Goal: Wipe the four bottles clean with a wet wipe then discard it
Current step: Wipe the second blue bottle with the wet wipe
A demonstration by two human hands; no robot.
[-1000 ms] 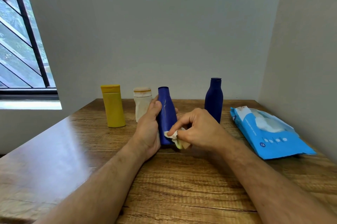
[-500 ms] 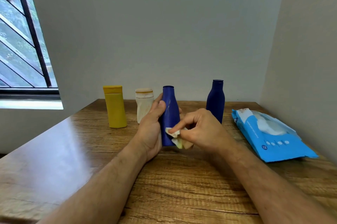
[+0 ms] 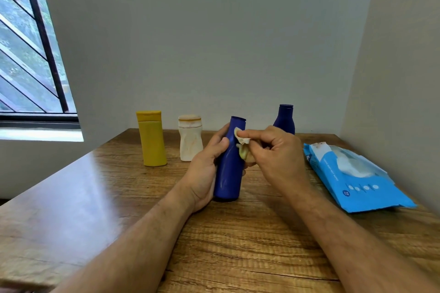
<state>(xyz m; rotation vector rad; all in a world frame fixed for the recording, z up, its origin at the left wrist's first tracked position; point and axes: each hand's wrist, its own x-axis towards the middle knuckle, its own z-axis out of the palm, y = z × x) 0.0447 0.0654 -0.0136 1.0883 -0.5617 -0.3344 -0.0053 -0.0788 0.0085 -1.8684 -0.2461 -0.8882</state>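
Tabletop (image 3: 100,197): wooden, walls close behind and at right; open room toward the near edge and left.
Wipe pack (image 3: 357,180): blue, flat, at right.
Held blue bottle (image 3: 229,164): upright, base on the wood; likely light, stiff, slick when damp; best gripped at mid-body.
Left hand (image 3: 204,168): clamped around that bottle.
Right hand (image 3: 276,149): fingers pinched on the wet wipe.
Yellow bottle (image 3: 152,138), white bottle (image 3: 190,138), second blue bottle (image 3: 284,118): standing behind.
Wet wipe (image 3: 242,147): soft, crumpled, pressed to the neck.

Four bottles (image 3: 229,161) on table (image 3: 238,245), pack (image 3: 352,178) right
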